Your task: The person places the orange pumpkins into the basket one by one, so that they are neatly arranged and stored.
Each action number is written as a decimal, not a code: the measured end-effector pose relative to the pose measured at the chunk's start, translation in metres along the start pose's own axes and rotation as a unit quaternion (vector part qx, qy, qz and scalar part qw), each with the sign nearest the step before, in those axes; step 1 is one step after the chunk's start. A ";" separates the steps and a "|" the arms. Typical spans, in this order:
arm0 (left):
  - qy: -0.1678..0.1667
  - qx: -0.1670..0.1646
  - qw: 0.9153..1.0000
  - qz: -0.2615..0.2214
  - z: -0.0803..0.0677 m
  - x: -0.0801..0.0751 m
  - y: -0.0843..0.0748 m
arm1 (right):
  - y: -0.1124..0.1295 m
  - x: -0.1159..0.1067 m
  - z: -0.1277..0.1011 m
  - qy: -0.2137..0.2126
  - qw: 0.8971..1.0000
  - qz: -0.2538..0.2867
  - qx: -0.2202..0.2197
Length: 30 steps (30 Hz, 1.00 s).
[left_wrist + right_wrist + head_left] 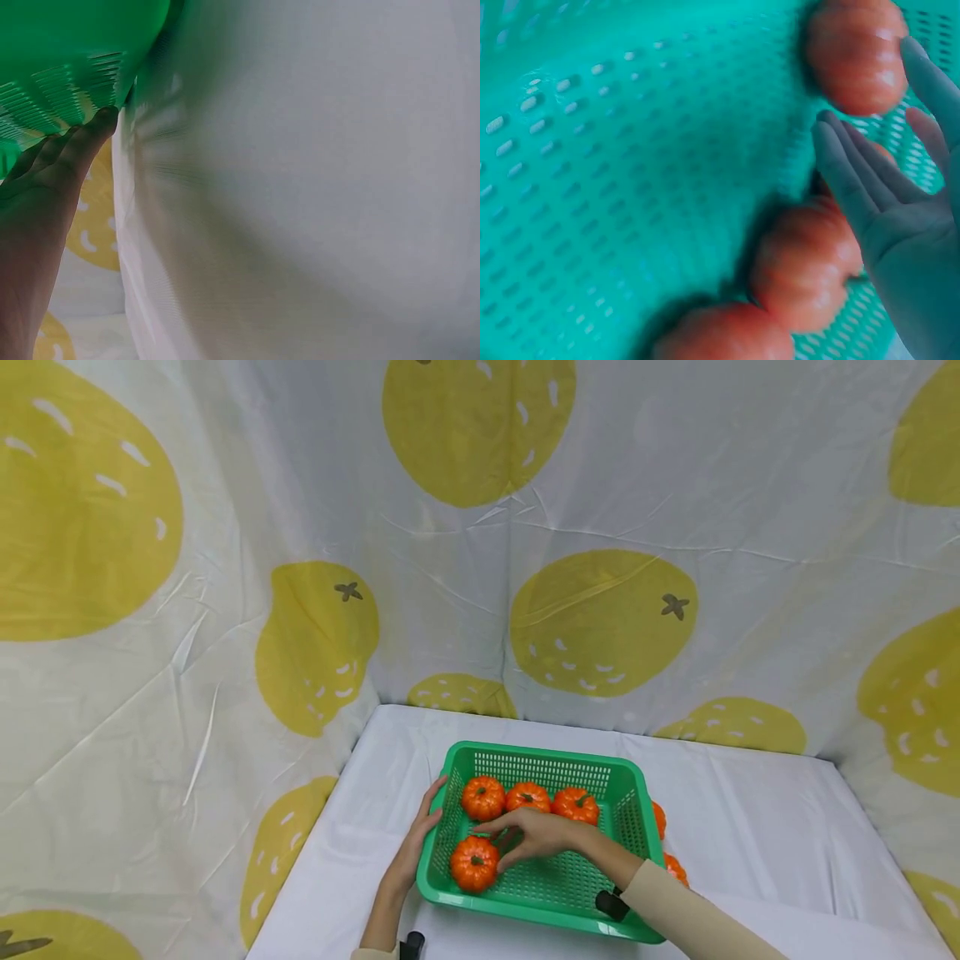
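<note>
A right hand (536, 837) reaches into a green basket (622, 774), fingers spread loose just beside a pumpkin (474, 863) at the basket's 8 o'clock corner, holding nothing. The left hand (417, 847) lies flat against the basket's 9 o'clock wall, steadying it. Three more pumpkins (528, 798) line the far wall; two sit outside at 3 o'clock. A clumsy grab could roll the smooth pumpkin away.

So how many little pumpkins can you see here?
6: three in a row along the green basket's back, one front-left, two partly hidden outside its right wall. More may be hidden.
</note>
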<state>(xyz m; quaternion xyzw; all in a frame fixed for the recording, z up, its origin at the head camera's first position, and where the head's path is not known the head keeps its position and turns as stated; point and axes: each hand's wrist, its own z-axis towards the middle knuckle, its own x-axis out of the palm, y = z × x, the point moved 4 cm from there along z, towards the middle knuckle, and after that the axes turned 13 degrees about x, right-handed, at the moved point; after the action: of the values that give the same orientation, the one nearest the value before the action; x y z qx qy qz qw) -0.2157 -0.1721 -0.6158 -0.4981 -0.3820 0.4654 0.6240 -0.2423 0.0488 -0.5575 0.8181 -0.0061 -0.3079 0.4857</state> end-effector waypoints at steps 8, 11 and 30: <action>-0.015 0.001 1.000 0.001 0.001 0.000 0.000 | 0.011 -0.029 -0.061 -0.065 0.996 0.045 0.027; -0.016 0.000 1.000 0.003 0.001 0.000 0.000 | 0.007 -0.033 -0.086 -0.095 0.994 0.044 0.033; -0.017 -0.003 1.000 0.003 -0.001 0.001 0.002 | -0.051 -0.028 -0.224 -0.417 0.904 -0.027 0.095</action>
<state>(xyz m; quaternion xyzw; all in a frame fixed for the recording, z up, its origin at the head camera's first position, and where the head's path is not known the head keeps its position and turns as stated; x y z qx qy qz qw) -0.2144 -0.1716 -0.6177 -0.4929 -0.3922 0.4748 0.6146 -0.1652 0.2610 -0.5084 0.6571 -0.2149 -0.6320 0.3503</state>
